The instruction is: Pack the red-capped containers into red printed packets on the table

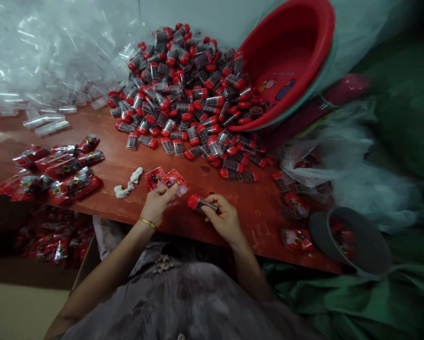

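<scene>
My left hand (159, 202) pinches a red printed plastic packet (177, 178) between thumb and fingers, just above the table. A second red printed piece (155, 176) shows beside it; I cannot tell whether the two are joined. My right hand (225, 218) is closed round a small clear tube with a red cap (198, 202). The tube lies nearly level, cap pointing left toward the packet, and its contents look dark. A small gap separates the tube from the packet. Beyond both hands rises a large heap of red-capped tubes (183, 94).
Filled red packets (63, 165) lie at the left, near a crumpled white strip (129, 183). Clear empty tubes (49, 123) are piled behind. A red basin (304, 47) leans at the back right. A grey round container (360, 245) stands right. Below the table, a box holds packets (56, 241).
</scene>
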{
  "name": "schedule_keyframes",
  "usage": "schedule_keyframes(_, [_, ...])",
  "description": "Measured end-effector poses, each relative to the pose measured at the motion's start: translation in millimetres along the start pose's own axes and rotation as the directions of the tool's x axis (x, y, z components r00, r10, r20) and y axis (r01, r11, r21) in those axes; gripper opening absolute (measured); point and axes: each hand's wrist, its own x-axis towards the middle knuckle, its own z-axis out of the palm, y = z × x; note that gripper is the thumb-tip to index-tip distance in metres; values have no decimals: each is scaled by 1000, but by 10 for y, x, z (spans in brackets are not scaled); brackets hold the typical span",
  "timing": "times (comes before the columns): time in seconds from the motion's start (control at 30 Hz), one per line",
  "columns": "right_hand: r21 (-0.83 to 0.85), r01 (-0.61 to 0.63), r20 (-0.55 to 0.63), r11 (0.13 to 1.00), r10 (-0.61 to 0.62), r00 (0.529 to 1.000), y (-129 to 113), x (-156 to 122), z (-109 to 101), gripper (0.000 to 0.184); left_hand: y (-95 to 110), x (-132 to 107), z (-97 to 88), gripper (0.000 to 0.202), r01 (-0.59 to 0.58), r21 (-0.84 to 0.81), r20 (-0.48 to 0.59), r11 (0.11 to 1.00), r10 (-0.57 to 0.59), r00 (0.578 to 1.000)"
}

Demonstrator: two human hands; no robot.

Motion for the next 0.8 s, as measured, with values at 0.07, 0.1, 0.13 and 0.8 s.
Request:
schedule_keyframes(0.07, [61, 27, 28, 998, -28, 999, -124, -47, 20, 18, -8, -30, 14, 49, -8, 25, 27, 1000, 7, 1000])
schedule_keyframes(0.1, [48, 41, 19, 998, -42, 999, -170, -56, 25, 17, -11, -45, 21, 49, -15, 37, 41, 999, 14, 999])
schedule_keyframes(0.13, [21, 52, 3, 998, -52, 999, -202, -56, 26, 17, -13, -59, 27, 48, -23, 48, 53, 999, 20, 998])
schedule_keyframes(0.8, [180, -39, 44, 983, 31, 999, -347, -160, 12, 17, -27, -18, -84, 45, -269, 302, 133, 915, 239, 962])
